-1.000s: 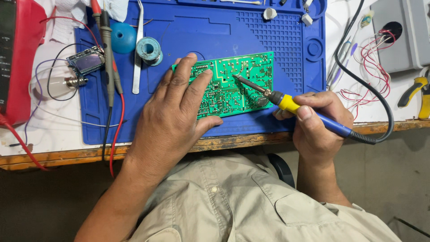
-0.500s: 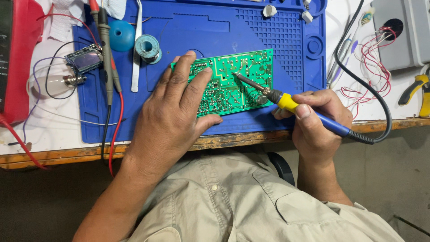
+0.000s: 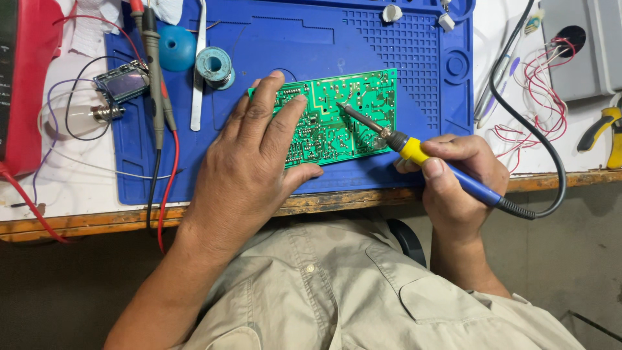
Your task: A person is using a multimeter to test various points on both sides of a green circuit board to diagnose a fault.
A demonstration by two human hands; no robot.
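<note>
A green circuit board (image 3: 350, 110) lies solder side up on a blue work mat (image 3: 291, 39). My left hand (image 3: 253, 162) rests flat on the board's left part, fingers spread, pinning it down. My right hand (image 3: 460, 175) grips a soldering iron (image 3: 414, 150) with a yellow collar and blue handle. Its metal tip touches the board near the middle. The iron's black cable loops away to the right.
A solder spool (image 3: 214, 65), tweezers (image 3: 197, 71), a blue dome (image 3: 176, 46) and red and black probes (image 3: 155, 78) lie on the mat's left. A small display module (image 3: 122, 83) and a bulb (image 3: 74, 118) sit further left. Yellow-handled pliers (image 3: 606, 133) and red wires (image 3: 544, 84) are at right.
Hardly anything has moved: both hands hold the same pose, and the iron's tip stays on the board.
</note>
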